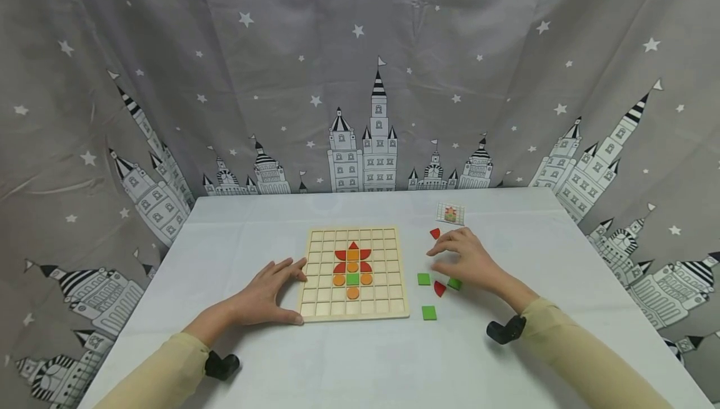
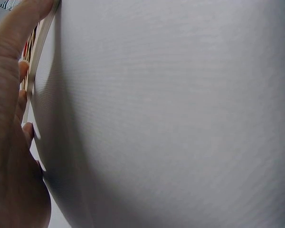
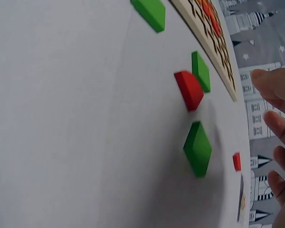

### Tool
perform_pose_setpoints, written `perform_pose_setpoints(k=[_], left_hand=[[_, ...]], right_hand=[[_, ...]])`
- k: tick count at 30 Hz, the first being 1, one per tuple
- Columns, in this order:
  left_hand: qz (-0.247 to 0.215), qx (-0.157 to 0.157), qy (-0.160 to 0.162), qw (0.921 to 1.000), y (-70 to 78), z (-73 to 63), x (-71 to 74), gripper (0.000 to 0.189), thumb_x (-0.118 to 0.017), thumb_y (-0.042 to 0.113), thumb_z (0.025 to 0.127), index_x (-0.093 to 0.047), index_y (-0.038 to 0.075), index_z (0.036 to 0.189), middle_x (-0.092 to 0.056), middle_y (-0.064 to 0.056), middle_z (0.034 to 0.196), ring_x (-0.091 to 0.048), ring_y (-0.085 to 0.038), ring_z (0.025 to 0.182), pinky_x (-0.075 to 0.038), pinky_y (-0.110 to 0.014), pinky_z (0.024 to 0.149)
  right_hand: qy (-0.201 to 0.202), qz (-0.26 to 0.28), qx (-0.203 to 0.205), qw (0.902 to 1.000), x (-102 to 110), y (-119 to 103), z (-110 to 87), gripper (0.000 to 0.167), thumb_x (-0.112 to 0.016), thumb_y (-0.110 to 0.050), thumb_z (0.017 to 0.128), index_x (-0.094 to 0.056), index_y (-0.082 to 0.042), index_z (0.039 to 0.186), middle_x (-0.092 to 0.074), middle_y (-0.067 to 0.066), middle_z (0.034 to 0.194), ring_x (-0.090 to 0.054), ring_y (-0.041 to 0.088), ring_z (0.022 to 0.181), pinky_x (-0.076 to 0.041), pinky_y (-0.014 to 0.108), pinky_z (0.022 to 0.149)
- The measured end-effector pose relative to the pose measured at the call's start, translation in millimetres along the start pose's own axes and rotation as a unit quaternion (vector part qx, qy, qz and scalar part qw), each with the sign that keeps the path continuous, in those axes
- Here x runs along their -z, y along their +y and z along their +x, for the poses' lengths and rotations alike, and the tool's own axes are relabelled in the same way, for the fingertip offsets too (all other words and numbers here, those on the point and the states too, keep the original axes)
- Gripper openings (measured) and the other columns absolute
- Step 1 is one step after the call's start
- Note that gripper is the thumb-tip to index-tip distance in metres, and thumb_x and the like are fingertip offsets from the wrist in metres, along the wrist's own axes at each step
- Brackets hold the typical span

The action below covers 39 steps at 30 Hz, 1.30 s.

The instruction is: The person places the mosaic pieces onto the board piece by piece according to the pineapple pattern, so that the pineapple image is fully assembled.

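On the white table lies a wooden grid board (image 1: 354,318) with red, orange and green pieces set in its middle cells. My left hand (image 1: 264,293) rests at the board's left side, thumb by the near corner and fingertips touching the edge. In the left wrist view the thumb (image 2: 23,23) meets the board's rim. To the right, my right hand (image 1: 464,259) hovers above the table, thumb and fingers apart and holding nothing. Beneath it a green square (image 3: 198,149) is partly hidden in the head view. A red petal-shaped piece (image 1: 439,289) lies beside that square.
Another green square (image 1: 424,279) lies right of the board, with a further green square (image 1: 429,313) nearer me. A second red piece (image 1: 435,233) is beyond the right hand. Past it sits a small pattern card (image 1: 450,213). A grey castle-print curtain (image 1: 360,115) hangs behind the table.
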<state>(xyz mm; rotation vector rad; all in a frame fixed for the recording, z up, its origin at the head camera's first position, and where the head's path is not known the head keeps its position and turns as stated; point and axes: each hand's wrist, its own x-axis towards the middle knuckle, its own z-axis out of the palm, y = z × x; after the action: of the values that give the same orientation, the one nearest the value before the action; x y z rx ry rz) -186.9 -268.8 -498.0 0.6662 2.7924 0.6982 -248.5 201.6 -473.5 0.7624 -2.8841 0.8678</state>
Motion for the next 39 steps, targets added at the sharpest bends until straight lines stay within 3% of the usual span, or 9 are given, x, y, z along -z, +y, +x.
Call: perform_pose_setpoints(k=[6, 12, 17, 23, 30, 39], left_hand=[[0.001, 0.003, 0.0, 1.0, 0.8, 0.2, 0.8, 0.08, -0.081, 0.073, 0.068, -0.053, 0.027, 0.128, -0.028, -0.006, 0.167, -0.018, -0.039, 0.153, -0.004, -0.06, 0.125], [0.0, 0.009, -0.003, 1.0, 0.0, 0.8, -0.7, 0.082, -0.081, 0.074, 0.067, -0.052, 0.028, 0.128, -0.027, -0.003, 0.168, -0.017, -0.038, 0.154, -0.003, -0.059, 0.125], [0.0, 0.008, -0.001, 1.0, -0.5, 0.8, -1.4, 0.082, -0.081, 0.075, 0.067, -0.052, 0.029, 0.128, -0.027, -0.003, 0.168, -0.018, -0.038, 0.154, -0.003, -0.059, 0.125], [0.003, 0.002, 0.005, 1.0, -1.5, 0.3, -1.6, 0.081, -0.081, 0.074, 0.068, -0.053, 0.027, 0.128, -0.029, -0.005, 0.167, -0.019, -0.04, 0.153, -0.004, -0.062, 0.124], [0.003, 0.006, 0.001, 1.0, -1.4, 0.4, -1.5, 0.081, -0.08, 0.075, 0.067, -0.053, 0.028, 0.128, -0.029, -0.004, 0.167, -0.018, -0.039, 0.154, -0.003, -0.061, 0.124], [-0.002, -0.003, 0.007, 1.0, -1.1, 0.1, -1.1, 0.08, -0.081, 0.073, 0.068, -0.054, 0.027, 0.127, -0.03, -0.007, 0.166, -0.02, -0.041, 0.153, -0.004, -0.063, 0.124]], right_hand=[[-0.042, -0.011, -0.033, 0.9985, 5, 17, -12.6, 0.018, -0.079, -0.024, 0.085, -0.08, -0.029, 0.103, -0.064, -0.005, 0.114, -0.045, 0.027, 0.118, -0.041, 0.056, 0.101], [-0.086, -0.014, -0.052, 0.9948, 10, 32, -22.4, 0.03, -0.075, -0.012, 0.08, -0.079, -0.032, 0.102, -0.063, -0.003, 0.117, -0.045, 0.028, 0.116, -0.042, 0.056, 0.098], [-0.101, 0.004, -0.065, 0.9928, 12, 37, -28.7, 0.033, -0.077, -0.011, 0.079, -0.079, -0.033, 0.105, -0.061, 0.0, 0.121, -0.043, 0.03, 0.119, -0.043, 0.057, 0.099], [-0.096, 0.02, -0.055, 0.9937, 12, 40, -33.9, 0.028, -0.082, -0.017, 0.083, -0.079, -0.033, 0.106, -0.059, 0.0, 0.122, -0.042, 0.03, 0.121, -0.042, 0.056, 0.099], [-0.074, 0.021, -0.047, 0.9959, 8, 43, -34.3, 0.022, -0.085, -0.02, 0.082, -0.077, -0.035, 0.096, -0.059, -0.002, 0.119, -0.043, 0.028, 0.117, -0.042, 0.054, 0.098], [-0.011, 0.003, -0.045, 0.9989, -1, 48, -35.4, 0.019, -0.087, -0.029, 0.081, -0.077, -0.029, 0.098, -0.062, 0.001, 0.114, -0.047, 0.033, 0.116, -0.039, 0.059, 0.1]])
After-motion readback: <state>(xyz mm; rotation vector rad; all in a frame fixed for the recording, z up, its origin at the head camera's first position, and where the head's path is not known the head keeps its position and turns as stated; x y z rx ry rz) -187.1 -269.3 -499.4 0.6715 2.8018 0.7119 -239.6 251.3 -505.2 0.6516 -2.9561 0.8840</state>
